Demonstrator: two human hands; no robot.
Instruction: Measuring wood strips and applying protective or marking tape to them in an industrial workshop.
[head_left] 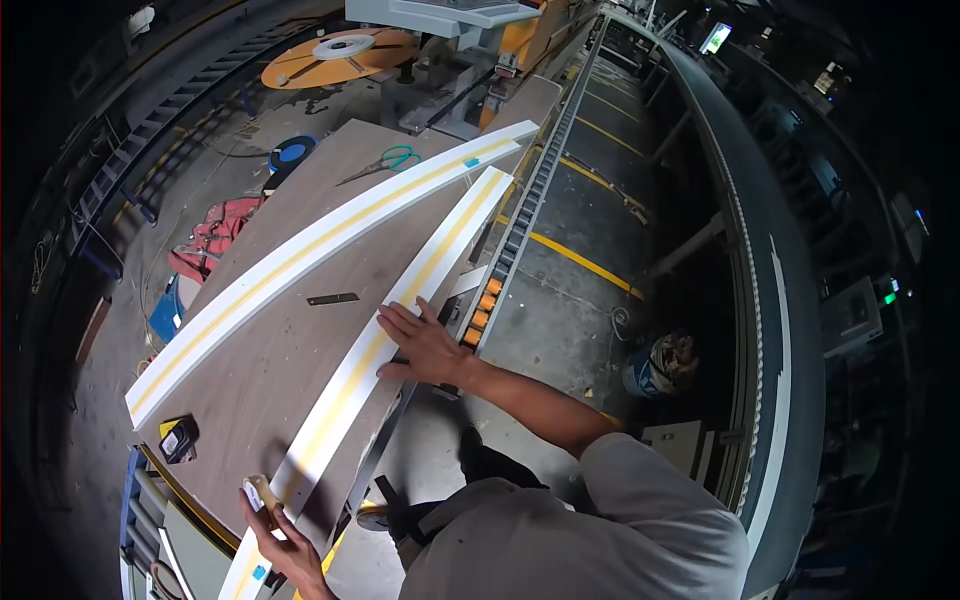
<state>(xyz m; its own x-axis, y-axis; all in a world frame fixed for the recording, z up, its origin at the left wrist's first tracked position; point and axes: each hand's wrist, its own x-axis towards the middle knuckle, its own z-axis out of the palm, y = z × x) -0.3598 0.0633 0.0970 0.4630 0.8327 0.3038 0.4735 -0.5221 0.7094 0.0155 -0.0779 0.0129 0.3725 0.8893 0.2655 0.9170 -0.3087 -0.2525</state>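
Observation:
Two long white panels with a yellow stripe along their length lie on a brown tabletop [230,400]. My right hand [428,350] rests palm down with fingers spread on the nearer panel [345,385]. At that panel's near end, my left hand [285,545] grips a small tan roll of tape [262,492] just above the surface. A small blue patch [259,572] sits on the stripe beside this hand. The farther panel [290,262] lies to the left, with another blue patch [472,162] towards its far end.
On the tabletop are green-handled scissors [398,156], a dark flat blade [333,299] and a black-and-yellow tape measure [178,438]. A roller conveyor [530,200] runs along the right, a bucket [660,365] stands on the floor, and an orange disc [340,55] lies beyond the table.

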